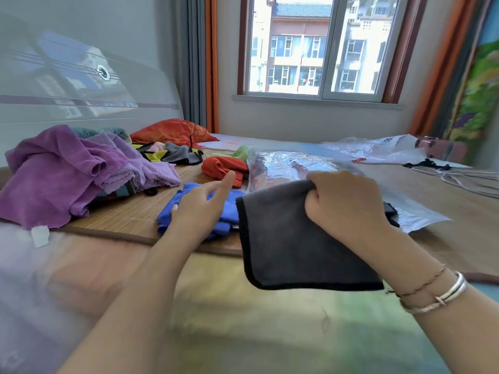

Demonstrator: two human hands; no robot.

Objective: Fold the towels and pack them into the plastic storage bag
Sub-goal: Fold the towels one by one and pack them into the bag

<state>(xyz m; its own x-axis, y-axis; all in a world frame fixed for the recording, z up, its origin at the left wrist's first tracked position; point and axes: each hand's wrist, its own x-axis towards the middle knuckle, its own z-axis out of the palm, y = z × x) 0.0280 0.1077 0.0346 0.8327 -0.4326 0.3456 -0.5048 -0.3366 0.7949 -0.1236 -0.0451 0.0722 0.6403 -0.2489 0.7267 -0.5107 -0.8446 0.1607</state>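
Two hands fill the middle of my view, and much behind them is hidden. My right hand grips the top edge of a folded dark grey towel, fingers curled over the bunched cloth; the towel hangs down from that grip off the bed's surface, its black-trimmed left edge running almost straight down and its lower edge roughly level. The wrist covers the towel's right side, so I cannot see that edge. My left hand is loose with fingers spread, holding nothing, hovering over a crumpled blue towel; whether it touches the cloth I cannot tell.

The clear plastic storage bag lies flat on the bamboo mat just behind the grey towel, its long axis running from the far left towards the near right; the hand and towel hide its near part, and I cannot make out its opening. An orange towel sits beside the bag's left edge. A purple towel heap crowds the left of the mat. Bare mat shows between that heap and the blue towel. A second plastic bag and white cords lie far right.
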